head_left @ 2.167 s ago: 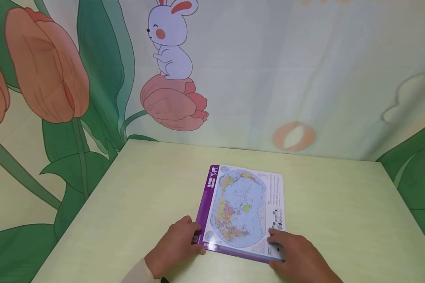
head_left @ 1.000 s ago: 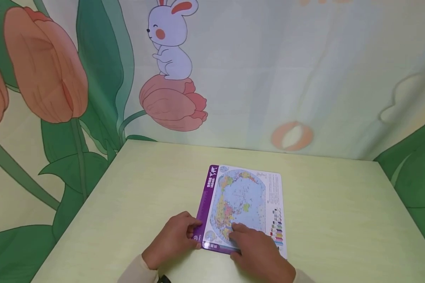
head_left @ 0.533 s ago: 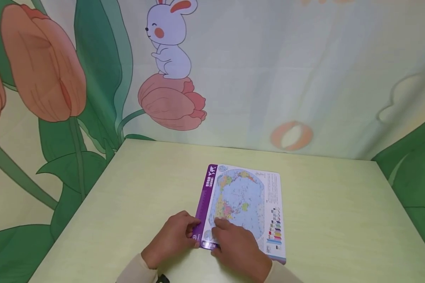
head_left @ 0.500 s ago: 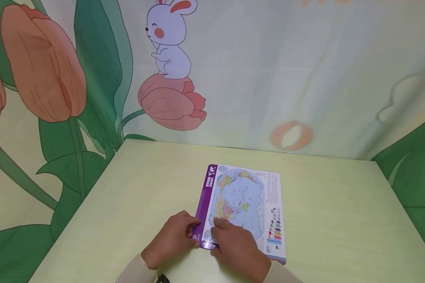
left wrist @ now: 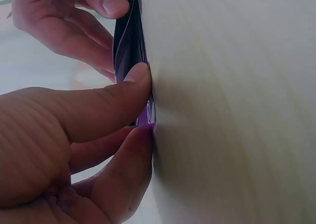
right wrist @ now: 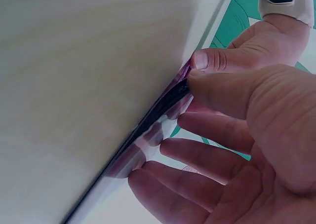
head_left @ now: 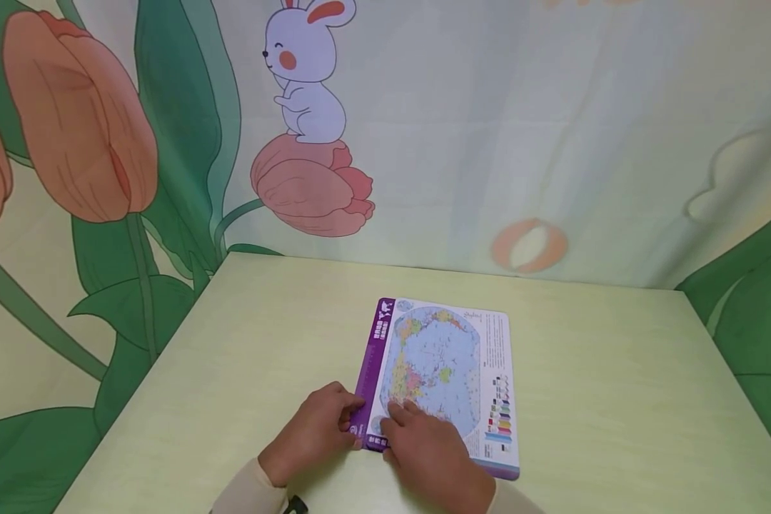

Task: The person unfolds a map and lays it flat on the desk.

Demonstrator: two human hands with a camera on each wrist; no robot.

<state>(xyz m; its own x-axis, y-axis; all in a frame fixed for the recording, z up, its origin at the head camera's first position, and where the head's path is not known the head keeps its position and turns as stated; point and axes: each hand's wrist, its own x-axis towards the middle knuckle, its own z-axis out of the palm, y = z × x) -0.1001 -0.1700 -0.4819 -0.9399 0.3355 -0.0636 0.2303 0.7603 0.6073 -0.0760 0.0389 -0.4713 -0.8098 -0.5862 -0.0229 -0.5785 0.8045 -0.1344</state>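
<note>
While the left hand (head_left: 311, 435) pinches the near purple corner of the world map (head_left: 446, 350), the right hand (head_left: 433, 457), just beside it, pinches the near edge, thumb at the rim and fingers laid over the printed face; by the right thumb a dark layer (right wrist: 168, 99) bows up; the world map rests on the tabletop (head_left: 617, 392), mostly ahead of both hands; beyond them hangs a rabbit-printed cloth (head_left: 437, 143).

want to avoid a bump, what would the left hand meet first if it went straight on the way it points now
Most likely the map: the left hand touches its purple edge. The right hand lies close to that line, but exact heights are unclear.
</note>
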